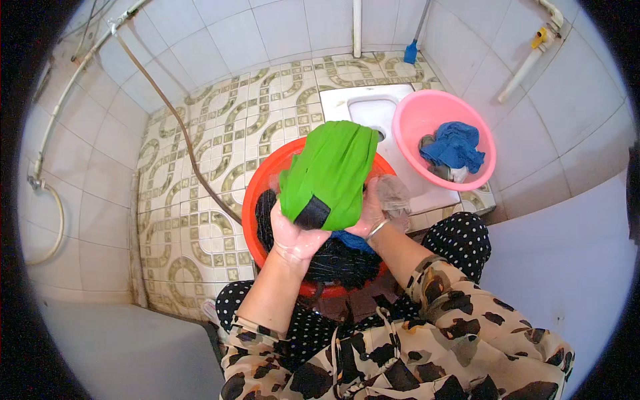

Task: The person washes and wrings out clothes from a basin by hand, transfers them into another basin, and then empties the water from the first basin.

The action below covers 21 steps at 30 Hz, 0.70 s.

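Observation:
A wet, bunched bright green garment (333, 167) with a black patch is lifted up over a red basin (249, 213). My left hand (298, 237) cups its near left end, wrist upturned. At its right side my right hand (371, 212) grips it, most of the fingers hidden behind the cloth. Below, in the basin, lies a dark, striped wet cloth (337, 262), with a bit of blue cloth (353, 241) beside it. By my right wrist a pale, sheer-looking thing (392, 195) hangs over the basin's rim; I cannot make out its kind.
A pink basin (410, 110) holding blue clothing (455, 147) stands partly over a white squat toilet (340, 100). From the left, a brown hose (175, 113) runs down to the red basin. Farther back are a blue brush (411, 53) and a yellow-handled tap (539, 39).

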{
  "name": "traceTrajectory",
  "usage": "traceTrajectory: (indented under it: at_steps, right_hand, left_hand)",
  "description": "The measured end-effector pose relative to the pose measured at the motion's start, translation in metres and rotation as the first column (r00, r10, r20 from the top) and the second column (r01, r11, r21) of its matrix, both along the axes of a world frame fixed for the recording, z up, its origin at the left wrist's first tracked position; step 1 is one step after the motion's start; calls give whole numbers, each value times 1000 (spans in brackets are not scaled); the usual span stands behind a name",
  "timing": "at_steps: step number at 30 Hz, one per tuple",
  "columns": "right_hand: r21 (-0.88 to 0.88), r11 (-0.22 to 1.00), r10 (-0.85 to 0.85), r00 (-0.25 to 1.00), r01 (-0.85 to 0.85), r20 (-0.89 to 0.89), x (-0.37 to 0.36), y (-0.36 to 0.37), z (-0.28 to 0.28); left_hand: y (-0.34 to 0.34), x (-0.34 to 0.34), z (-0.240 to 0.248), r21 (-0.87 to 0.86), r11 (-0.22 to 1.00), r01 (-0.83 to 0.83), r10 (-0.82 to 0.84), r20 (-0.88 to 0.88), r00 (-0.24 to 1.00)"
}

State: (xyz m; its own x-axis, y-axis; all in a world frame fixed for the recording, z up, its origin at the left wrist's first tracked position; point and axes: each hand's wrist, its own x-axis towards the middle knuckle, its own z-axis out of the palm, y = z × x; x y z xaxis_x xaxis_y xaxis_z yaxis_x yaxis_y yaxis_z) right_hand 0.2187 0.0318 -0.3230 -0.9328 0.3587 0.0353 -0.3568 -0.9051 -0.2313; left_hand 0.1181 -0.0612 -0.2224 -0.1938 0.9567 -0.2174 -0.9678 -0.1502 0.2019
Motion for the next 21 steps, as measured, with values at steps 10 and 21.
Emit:
traceTrajectory:
  at_steps: [10,21]
  right_hand:
    - [678,733,-292,877,-50,381,-24,67,53]
    - [750,-284,-697,666,-597,266,-74,38,56]
  left_hand:
    - [-18,10,-10,-289,931,224,-346,-500,793]
    - [11,1,-82,-372,919,-131,-372,-928,22]
